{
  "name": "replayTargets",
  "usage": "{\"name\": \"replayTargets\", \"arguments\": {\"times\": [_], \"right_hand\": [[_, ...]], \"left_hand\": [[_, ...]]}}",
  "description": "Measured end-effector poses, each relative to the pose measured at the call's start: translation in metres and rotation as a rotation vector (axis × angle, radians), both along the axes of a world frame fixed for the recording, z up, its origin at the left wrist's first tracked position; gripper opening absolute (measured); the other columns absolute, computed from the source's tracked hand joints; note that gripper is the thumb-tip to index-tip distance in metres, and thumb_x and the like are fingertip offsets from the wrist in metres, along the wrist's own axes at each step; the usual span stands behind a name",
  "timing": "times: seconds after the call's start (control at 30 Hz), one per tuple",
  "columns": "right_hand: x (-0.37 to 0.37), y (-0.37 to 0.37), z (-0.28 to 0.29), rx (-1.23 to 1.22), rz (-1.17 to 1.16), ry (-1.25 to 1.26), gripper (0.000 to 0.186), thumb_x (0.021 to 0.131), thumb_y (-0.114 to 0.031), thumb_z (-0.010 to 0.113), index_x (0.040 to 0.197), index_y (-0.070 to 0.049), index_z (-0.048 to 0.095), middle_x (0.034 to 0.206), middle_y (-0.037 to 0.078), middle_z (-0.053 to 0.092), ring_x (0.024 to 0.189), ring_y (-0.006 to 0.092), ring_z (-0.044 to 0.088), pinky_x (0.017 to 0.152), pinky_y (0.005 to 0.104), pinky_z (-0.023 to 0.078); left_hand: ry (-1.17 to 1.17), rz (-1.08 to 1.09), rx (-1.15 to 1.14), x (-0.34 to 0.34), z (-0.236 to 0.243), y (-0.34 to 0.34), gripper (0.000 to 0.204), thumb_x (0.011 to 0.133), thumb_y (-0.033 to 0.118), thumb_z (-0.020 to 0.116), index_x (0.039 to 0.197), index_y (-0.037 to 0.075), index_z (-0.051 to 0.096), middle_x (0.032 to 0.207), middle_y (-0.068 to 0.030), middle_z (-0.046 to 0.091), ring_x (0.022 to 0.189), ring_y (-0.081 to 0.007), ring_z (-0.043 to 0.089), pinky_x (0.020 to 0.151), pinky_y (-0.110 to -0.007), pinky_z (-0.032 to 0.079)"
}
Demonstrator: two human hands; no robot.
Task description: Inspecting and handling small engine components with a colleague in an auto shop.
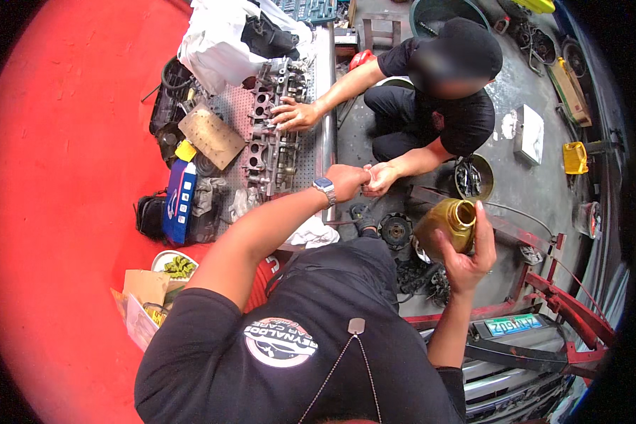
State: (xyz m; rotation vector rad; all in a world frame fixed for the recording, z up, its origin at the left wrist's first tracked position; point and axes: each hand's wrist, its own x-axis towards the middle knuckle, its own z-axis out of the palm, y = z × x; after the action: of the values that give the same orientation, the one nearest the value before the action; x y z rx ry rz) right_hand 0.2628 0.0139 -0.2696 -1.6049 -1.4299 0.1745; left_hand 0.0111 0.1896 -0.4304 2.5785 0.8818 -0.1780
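My right hand (pixel 466 265) is wrapped round a gold-coloured open-mouthed bottle (pixel 437 230), holding it tilted with its mouth up. Reaching forward, my left hand (pixel 348 183), with a metal-strap watch (pixel 324 186) on its wrist, has its fingers closed at the co-worker's open palm (pixel 380 179). Whatever lies between our fingers is too small to make out. The co-worker's other hand (pixel 295 114) rests on an engine cylinder head (pixel 267 134), which lies on a perforated metal bench (pixel 308 145) to the left of the crouching co-worker.
Beside the cylinder head lie a stained flat plate (pixel 212 136), a blue box (pixel 180 201) and white cloths (pixel 219 46). A round pan (pixel 482 177) with metal parts stands on the floor, near a clutch-like disc (pixel 396 231). A red metal frame (pixel 558 304) and a car front (pixel 516 385) are at right.
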Motion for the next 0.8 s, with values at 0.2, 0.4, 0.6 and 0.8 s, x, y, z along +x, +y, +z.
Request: {"name": "replayTargets", "arguments": {"times": [0.2,0.4,0.6,0.8], "right_hand": [[-0.006,0.004,-0.002,0.011,-0.002,-0.011,0.076,0.062,-0.007,0.088,0.131,0.0,0.056,0.115,0.016,0.066,0.099,0.0302,0.065,0.087,0.038,0.052],[-0.009,0.0,-0.007,-0.016,-0.014,0.021,0.077,0.062,-0.007,0.088,0.131,-0.001,0.056,0.116,0.017,0.065,0.099,0.0308,0.065,0.087,0.0382,0.052],[-0.022,0.001,-0.009,0.055,-0.021,-0.079,0.074,0.063,-0.011,0.089,0.128,0.005,0.056,0.113,0.02,0.065,0.096,0.0321,0.066,0.086,0.0386,0.052],[-0.045,0.003,-0.006,0.068,0.022,-0.065,0.076,0.065,-0.015,0.089,0.128,0.007,0.053,0.11,0.02,0.066,0.095,0.0319,0.065,0.085,0.0378,0.052]], "left_hand": [[-0.069,-0.086,0.078,-0.002,-0.008,-0.009,0.024,0.082,0.013,0.058,0.105,0.015,0.061,0.106,-0.0079,0.067,0.086,-0.0291,0.067,0.066,-0.044,0.054],[-0.29,-0.032,0.045,-0.02,0.003,-0.017,0.033,0.081,0.012,0.062,0.114,0.011,0.061,0.124,-0.0082,0.061,0.106,-0.0286,0.062,0.085,-0.04,0.053],[-0.287,0.258,-0.013,-0.082,0.001,-0.054,0.034,0.082,0.014,0.065,0.115,0.012,0.061,0.124,-0.0094,0.061,0.11,-0.0295,0.061,0.091,-0.04,0.051],[-0.372,0.58,0.134,-0.141,0.003,-0.031,0.03,0.081,0.014,0.069,0.111,0.012,0.065,0.109,-0.0105,0.066,0.101,-0.0294,0.064,0.09,-0.038,0.051]]}}
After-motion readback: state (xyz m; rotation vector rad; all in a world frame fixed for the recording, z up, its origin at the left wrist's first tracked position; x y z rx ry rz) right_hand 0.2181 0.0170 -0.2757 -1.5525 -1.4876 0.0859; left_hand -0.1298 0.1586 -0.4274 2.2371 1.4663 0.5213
